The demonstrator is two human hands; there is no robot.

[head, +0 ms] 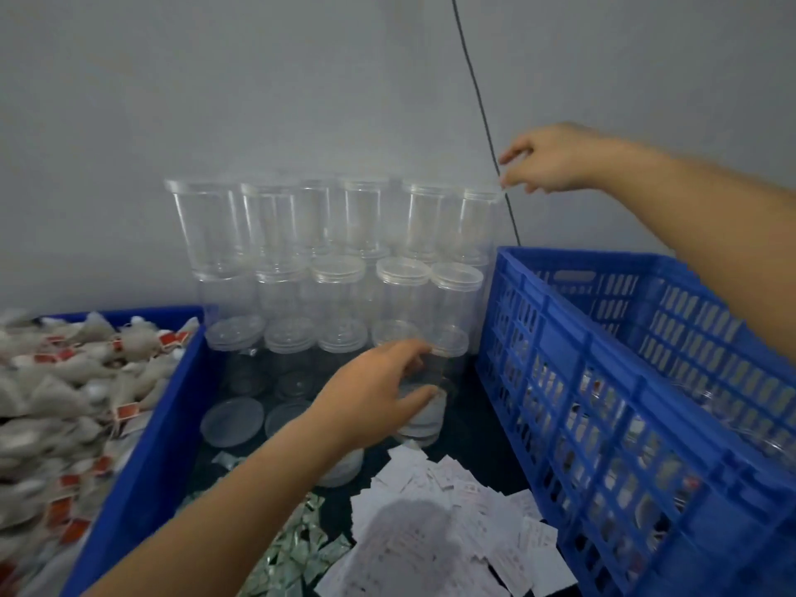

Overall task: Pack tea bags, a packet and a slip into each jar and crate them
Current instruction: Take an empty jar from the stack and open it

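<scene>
My left hand (379, 389) grips a clear plastic jar (424, 417) standing on the dark table in front of the jar stack; its lower part looks whitish, blurred. My right hand (547, 159) is raised at the top right of the stack of empty clear jars (327, 260), thumb and fingers spread beside the lid rim of the upper right jar (476, 221), holding nothing. Tea bags (64, 381) with red tags fill a blue bin (163, 424) at left. White slips (430, 532) and silvery-green packets (297, 553) lie near the front.
A tall blue slatted crate (624, 381) stands at right, with jars dimly visible through its wall. Two loose lids (232, 420) lie on the table left of my left hand. A black cable (478, 101) hangs down the grey wall behind the stack.
</scene>
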